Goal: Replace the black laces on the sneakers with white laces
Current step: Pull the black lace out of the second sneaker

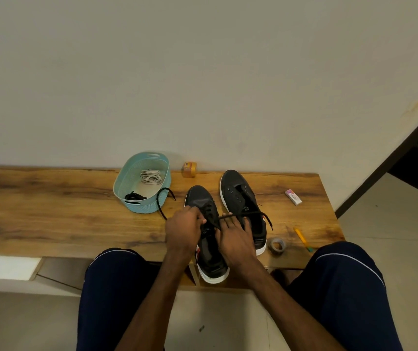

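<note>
Wooden table (50, 211) bearing two black sneakers side by side: nearer sneaker (200, 198) under both hands, farther sneaker (235, 188) just beside it. Teal basket (137, 206) holds white laces (150, 176). Left hand (182, 229) pinches the black lace (157, 201) at the eyelets; right hand (233, 236) has its fingers spread beneath the lace, and whether it grips cannot be told.

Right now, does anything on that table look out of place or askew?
The nearer sneaker sits with its heel past the table's front edge, so it looks a bit precarious. The other sneaker has bare eyelets, and a black lace trails loose beside the basket. Nothing looks spilled or damaged.
</note>
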The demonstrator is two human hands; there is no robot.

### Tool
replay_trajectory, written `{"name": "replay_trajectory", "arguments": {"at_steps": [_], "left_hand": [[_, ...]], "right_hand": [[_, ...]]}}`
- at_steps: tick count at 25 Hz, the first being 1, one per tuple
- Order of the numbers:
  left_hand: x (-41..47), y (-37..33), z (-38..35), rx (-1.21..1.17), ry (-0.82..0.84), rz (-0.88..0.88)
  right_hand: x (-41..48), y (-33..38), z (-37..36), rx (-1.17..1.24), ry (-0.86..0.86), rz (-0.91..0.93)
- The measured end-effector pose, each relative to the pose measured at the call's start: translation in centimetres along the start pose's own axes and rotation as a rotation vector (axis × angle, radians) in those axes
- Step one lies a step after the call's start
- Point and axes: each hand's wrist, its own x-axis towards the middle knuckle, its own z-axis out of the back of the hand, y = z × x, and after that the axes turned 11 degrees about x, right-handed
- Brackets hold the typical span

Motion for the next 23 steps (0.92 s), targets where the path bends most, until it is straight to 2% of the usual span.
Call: {"name": "replay_trajectory", "arguments": {"at_steps": [2,4,6,8,11,13,16,20,23], "left_hand": [[0.1,0.6,0.1,-0.058,-0.128,0.125],[0.6,2.2,0.5,-0.169,-0.238,0.358],[0.9,3.6,0.8,-0.218,-0.269,0.514],[0.7,3.8,0.8,-0.182,-0.214,0.464],[-0.1,1.6,0.5,-0.012,-0.064,0.071],[-0.5,-0.1,0.0,0.098,0.034,-0.109],[-0.3,-0.9,-0.6,0.165,0.103,-0.097],[-0.1,-1.2,-0.7,0.322,0.06,-0.12],[-0.2,0.1,-0.1,0.279,-0.06,0.073]], "right_hand": [[-0.1,0.0,0.0,0.001,-0.009,-0.013],[0.0,0.0,-0.1,-0.003,-0.024,-0.021],[0.1,0.0,-0.2,-0.016,-0.037,-0.025],[0.1,-0.1,-0.2,-0.024,-0.039,-0.026],[0.1,0.0,-0.3,-0.023,-0.03,-0.023],[0.1,0.0,-0.3,-0.028,-0.024,-0.019],[0.1,0.0,-0.3,-0.02,-0.013,-0.021],[0.1,-0.1,-0.4,-0.016,-0.031,-0.02],[0.1,0.0,-0.3,0.002,-0.044,-0.034]]}}
